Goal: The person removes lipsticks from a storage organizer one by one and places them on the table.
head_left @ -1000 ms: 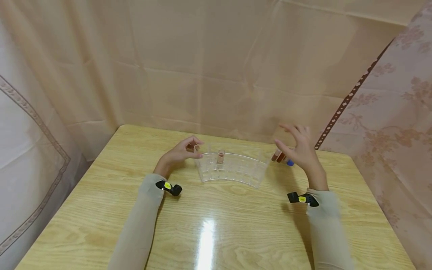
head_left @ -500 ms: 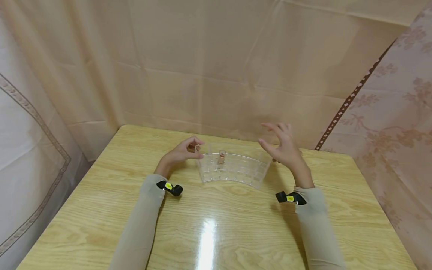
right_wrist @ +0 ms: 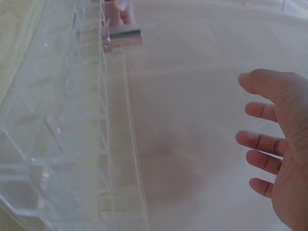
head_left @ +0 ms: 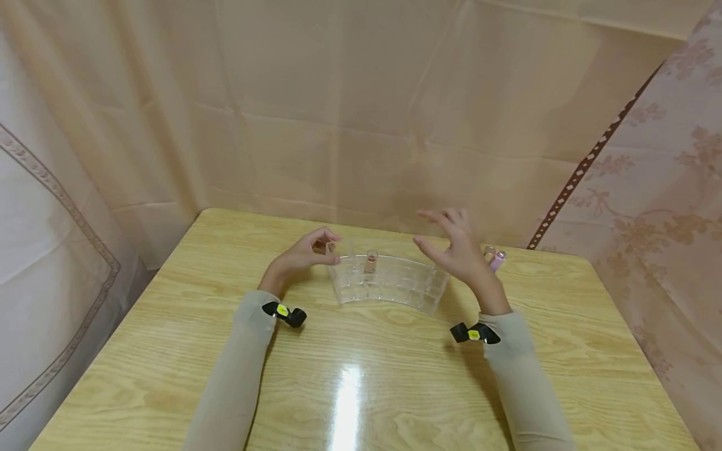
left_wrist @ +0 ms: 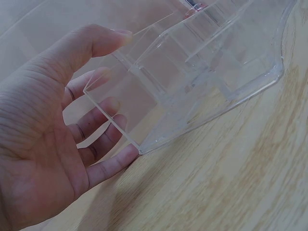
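Note:
A clear acrylic cosmetics organizer, curved and divided into small compartments, stands on the table. My left hand holds its left end; in the left wrist view the thumb and the fingers lie about the clear side panel. One lipstick-like tube with a clear top stands upright in a back compartment towards the left. My right hand hangs by the organizer's right end, fingers spread and holding nothing. The right wrist view shows this hand apart from the organizer.
Beyond my right wrist a lilac tube and another tube show; the hand hides whatever else lies there. The wood-grain table ends at a beige curtain behind.
My right hand has moved left, from above the small tubes to the organizer's right end. Some tubes seen earlier are now hidden, while the lilac one shows. My left hand stays put.

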Available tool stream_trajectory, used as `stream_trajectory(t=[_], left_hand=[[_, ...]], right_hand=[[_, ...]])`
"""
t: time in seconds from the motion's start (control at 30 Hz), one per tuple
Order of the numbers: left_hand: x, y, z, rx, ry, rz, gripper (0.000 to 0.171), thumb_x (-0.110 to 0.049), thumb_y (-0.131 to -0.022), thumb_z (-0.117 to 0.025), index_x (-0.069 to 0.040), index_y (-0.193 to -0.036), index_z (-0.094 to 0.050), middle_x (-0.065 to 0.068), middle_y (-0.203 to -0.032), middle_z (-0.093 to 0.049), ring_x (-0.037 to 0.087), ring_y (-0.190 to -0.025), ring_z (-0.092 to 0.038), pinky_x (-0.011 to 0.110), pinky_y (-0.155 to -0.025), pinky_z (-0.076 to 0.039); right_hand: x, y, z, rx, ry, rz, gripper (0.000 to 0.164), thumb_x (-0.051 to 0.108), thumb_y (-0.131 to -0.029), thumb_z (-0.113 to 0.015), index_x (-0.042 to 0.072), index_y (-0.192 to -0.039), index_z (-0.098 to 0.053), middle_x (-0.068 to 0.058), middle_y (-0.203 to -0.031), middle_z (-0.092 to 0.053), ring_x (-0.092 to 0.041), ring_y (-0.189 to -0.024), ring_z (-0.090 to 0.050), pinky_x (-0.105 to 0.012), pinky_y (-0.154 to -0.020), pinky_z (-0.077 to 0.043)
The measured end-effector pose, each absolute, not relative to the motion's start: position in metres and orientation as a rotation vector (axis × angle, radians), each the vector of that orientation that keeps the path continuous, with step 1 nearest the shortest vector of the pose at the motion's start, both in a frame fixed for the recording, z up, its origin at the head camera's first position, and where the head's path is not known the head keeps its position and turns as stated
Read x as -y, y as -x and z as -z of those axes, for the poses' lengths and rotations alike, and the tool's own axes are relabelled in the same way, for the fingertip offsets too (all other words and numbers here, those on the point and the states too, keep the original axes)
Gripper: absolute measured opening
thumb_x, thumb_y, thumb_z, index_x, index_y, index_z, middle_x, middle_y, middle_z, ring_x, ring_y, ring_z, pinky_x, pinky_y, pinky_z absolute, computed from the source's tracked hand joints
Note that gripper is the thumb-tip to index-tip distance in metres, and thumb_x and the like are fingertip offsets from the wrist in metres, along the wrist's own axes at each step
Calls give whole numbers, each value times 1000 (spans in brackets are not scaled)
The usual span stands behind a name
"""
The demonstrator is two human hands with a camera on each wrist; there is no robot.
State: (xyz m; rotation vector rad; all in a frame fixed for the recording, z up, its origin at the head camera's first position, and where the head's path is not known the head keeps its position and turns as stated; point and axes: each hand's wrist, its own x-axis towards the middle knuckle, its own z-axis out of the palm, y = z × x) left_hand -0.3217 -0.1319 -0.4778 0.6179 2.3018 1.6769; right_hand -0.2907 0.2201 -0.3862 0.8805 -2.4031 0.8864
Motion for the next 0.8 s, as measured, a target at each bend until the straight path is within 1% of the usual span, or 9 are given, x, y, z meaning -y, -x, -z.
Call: stream_trajectory(t=[0.17, 0.37, 0.6, 0.8], left_hand=[[131, 323, 479, -2311, -649, -1666, 46, -5, -91, -75, 5, -131, -55, 20, -110, -55, 21, -97, -50, 34, -93, -41], [132, 325, 479, -2306, -649, -1671, 47, -4, -90, -75, 4, -131, -55, 23, -110, -55, 22, -96, -50, 34, -91, -41], [135, 325, 480, -2299, -636, -1676, 46, -6, -90, -76, 2, -131, -56, 25, -113, -55, 23, -97, -50, 36, -93, -40], [137, 322, 478, -2314, -628, -1662, 45, -7, -91, -75, 0, -131, -56, 20, -111, -55, 21, -98, -50, 35, -93, -40]], right_hand=[[-213, 289, 390, 2426, -911, -884, 51, 22, -88, -79, 16, -136, -64, -10, -121, -63, -30, -111, -45, -46, -90, -36], [-204, 286, 395, 2443, -931, -847, 51, 26, -89, -79, 19, -136, -64, -10, -122, -63, -29, -111, -45, -48, -90, -37], [-193, 285, 399, 2461, -970, -826, 50, 28, -91, -77, 19, -137, -62, -9, -124, -63, -29, -113, -48, -49, -90, -41], [-184, 284, 402, 2469, -1018, -813, 48, 28, -91, -77, 18, -136, -63, -11, -125, -62, -29, -108, -46, -49, -90, -39]])
